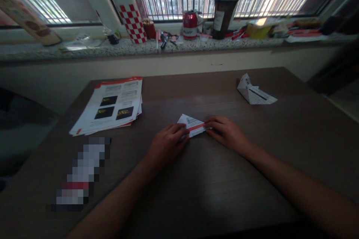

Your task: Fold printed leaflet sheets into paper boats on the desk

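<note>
A small piece of folded paper (pixel 195 127), white with print and a red-orange stripe, lies on the brown table (pixel 174 198). It has a pointed corner at its upper left. My left hand (pixel 169 140) grips its left end, with the fingertips on top and the thumb at the near edge. At the right end, my right hand (pixel 226 131) pinches the paper between thumb and fingers. Part of each end is hidden under the fingers. Farther back on the right stands a folded paper figure (pixel 255 93) with a raised, pointed end.
Printed sheets (pixel 120 99) are stacked at the table's back left, with a pixelated object (pixel 82 171) in front of them. Along the granite windowsill (pixel 134 48) stand a checkered bottle (pixel 134 22), a red can (pixel 190 26), a dark cup (pixel 223 15) and small clutter.
</note>
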Demonstrator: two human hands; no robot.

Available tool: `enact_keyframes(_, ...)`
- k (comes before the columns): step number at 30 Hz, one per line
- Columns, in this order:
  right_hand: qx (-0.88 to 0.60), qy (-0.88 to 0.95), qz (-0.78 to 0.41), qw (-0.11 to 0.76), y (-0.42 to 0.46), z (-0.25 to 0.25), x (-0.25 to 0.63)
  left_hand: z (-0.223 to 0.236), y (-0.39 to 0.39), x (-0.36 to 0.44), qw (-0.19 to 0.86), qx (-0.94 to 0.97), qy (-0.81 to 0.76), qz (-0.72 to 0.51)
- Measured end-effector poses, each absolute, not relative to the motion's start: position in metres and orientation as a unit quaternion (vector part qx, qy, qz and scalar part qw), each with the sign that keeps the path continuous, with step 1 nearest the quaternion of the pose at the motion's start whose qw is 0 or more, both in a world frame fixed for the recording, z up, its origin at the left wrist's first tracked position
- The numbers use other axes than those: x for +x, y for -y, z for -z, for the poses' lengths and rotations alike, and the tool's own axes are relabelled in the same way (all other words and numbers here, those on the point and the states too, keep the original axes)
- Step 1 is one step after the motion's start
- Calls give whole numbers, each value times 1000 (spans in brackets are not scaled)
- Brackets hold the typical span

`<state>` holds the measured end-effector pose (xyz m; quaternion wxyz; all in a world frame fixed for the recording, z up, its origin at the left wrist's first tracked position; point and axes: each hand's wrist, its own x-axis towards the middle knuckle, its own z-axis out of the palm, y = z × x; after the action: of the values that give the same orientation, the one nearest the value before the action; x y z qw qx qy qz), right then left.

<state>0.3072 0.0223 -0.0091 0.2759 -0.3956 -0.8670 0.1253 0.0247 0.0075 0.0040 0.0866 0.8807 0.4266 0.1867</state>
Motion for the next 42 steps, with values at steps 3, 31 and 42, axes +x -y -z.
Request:
enact_keyframes(3, -399, 862, -134, 283, -22, 10, 306, -5, -8, 24, 92, 880, -427, -189)
enact_keyframes(31, -384, 892, -110, 214, 15, 3, 274, -8, -3, 29, 94, 847, -461, -246)
enact_keyframes(42, -375, 887, -83, 256, 1, -17, 265, -41, 1, 34, 188, 811, -476, -286)
